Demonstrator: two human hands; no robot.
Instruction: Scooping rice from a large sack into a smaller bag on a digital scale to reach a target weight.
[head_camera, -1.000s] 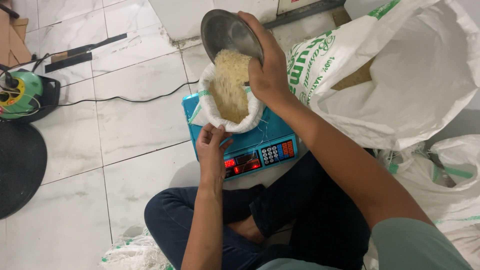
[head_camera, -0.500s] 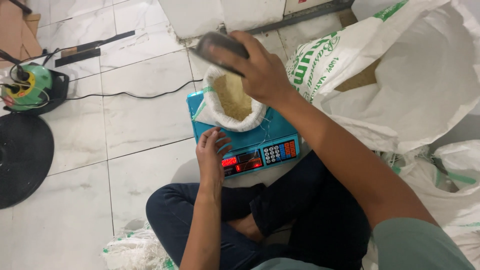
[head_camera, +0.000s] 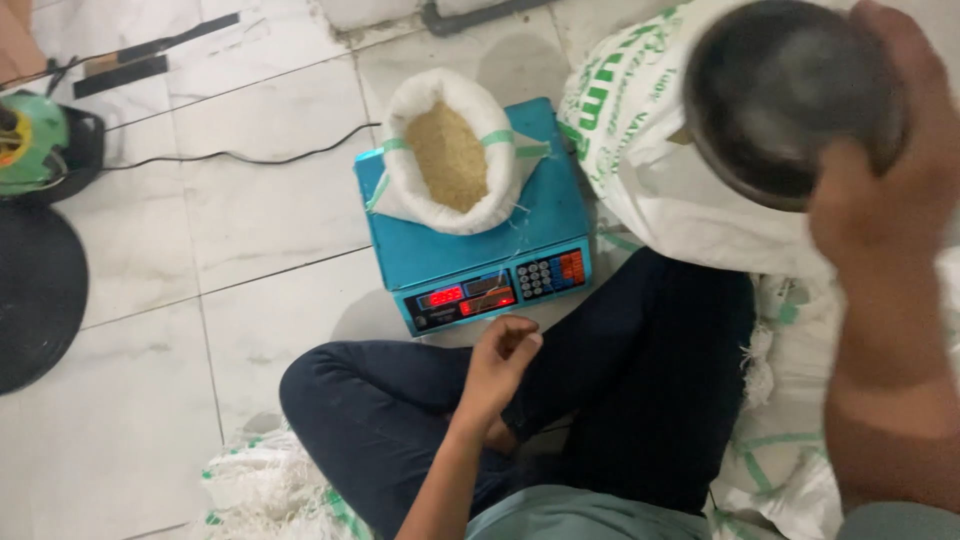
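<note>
So the right hand (head_camera: 880, 200) is gripping a round metal bowl (head_camera: 790, 100), fingers wrapped over its rim, and it's holding it up close to the camera over the big white woven sack (head_camera: 660, 190) with green print. The bowl's dark inside is facing us and I can't tell if there's anything in it. The left hand (head_camera: 500, 365) is hanging loosely curled just in front of the scale, not holding anything and sitting right over the person's crossed legs in dark trousers (head_camera: 620, 400).

Counting stuff: one blue digital scale (head_camera: 470, 255) with a red readout, and one small white bag (head_camera: 450, 150) sitting on its platform, top rolled open and filled with pale grain (head_camera: 450, 155). That bag is well apart from the bowl hand and a bit beyond the left hand, past the scale's front panel. One bowl, two hands. More white sacking is lying bunched at bottom left (head_camera: 270, 490) and on the right (head_camera: 790, 440). One black cable (head_camera: 230, 157) is running across the tiles toward a green device (head_camera: 30, 140) at the left edge.
</note>
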